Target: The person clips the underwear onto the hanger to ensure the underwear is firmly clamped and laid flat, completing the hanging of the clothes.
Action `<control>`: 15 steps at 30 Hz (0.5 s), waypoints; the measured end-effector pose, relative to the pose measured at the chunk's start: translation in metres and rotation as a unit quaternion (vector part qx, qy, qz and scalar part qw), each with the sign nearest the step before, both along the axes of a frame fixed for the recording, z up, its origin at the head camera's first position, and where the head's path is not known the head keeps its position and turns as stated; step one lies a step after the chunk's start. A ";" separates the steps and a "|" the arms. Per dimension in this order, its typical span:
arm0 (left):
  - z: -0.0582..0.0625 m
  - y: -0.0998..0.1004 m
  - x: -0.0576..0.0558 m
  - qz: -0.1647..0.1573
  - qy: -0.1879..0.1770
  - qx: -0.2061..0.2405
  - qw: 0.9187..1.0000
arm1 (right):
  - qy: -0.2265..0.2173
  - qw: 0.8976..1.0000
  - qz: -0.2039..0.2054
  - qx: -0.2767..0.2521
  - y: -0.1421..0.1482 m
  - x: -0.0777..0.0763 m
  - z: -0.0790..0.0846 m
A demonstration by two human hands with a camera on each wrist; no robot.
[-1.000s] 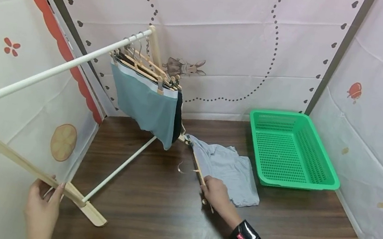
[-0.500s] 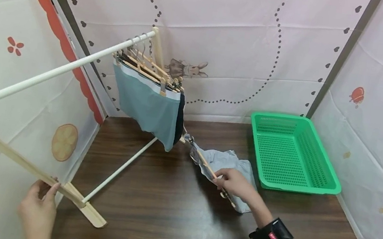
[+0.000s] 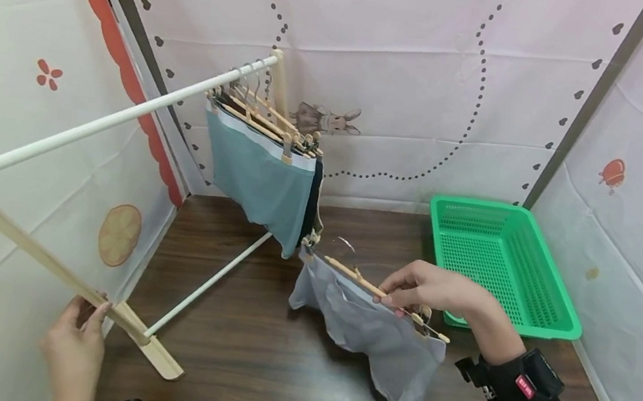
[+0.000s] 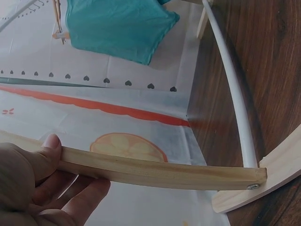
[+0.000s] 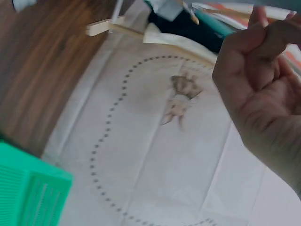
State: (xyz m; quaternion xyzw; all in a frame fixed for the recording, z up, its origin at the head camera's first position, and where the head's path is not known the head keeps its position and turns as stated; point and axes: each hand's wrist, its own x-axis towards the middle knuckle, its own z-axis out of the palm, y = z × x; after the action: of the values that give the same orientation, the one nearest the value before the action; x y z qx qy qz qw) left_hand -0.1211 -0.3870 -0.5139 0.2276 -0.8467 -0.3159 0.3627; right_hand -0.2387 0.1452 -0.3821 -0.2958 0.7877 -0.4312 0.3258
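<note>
My right hand (image 3: 429, 289) pinches the bar of a wooden clip hanger (image 3: 343, 268) between thumb and fingers. Light grey pants (image 3: 357, 318) hang from the hanger's clips over the table, one leg drooping toward the front. The hanger's metal hook points up and away. In the right wrist view only part of that hand (image 5: 263, 80) shows, fingers curled at the top edge. My left hand (image 3: 76, 337) holds the wooden side post (image 3: 26, 241) of a clothes rack near its foot; the left wrist view shows thumb above and fingers below the post (image 4: 164, 172).
On the rack's white rail (image 3: 118, 114) hang several clip hangers with garments, blue-green shorts (image 3: 259, 164) in front. A green basket (image 3: 475, 270) stands at the right rear of the brown table (image 3: 222, 378). Printed cloth walls enclose the back and sides.
My right hand has lifted the hanger and moved right, raising the pants off the table so they hang unfolded. My left hand stays on the post. The head view has shifted slightly.
</note>
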 end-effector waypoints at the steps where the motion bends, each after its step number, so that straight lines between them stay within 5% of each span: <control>1: 0.001 0.001 0.001 0.001 -0.003 -0.002 1.000 | -0.002 1.000 0.019 0.004 -0.002 -0.001 0.005; 8: 0.006 0.002 0.003 0.000 -0.035 -0.005 0.999 | -0.011 0.996 0.093 -0.010 -0.033 -0.005 0.028; 15: 0.004 0.001 0.003 -0.002 -0.028 0.006 1.000 | 0.031 0.996 0.075 -0.029 -0.076 -0.024 0.067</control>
State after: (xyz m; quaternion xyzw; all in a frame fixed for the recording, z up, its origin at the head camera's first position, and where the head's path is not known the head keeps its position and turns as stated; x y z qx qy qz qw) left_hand -0.1182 -0.3865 -0.5098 0.2371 -0.8549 -0.3152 0.3370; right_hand -0.2630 0.0693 -0.3154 -0.3769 0.7600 -0.4186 0.3241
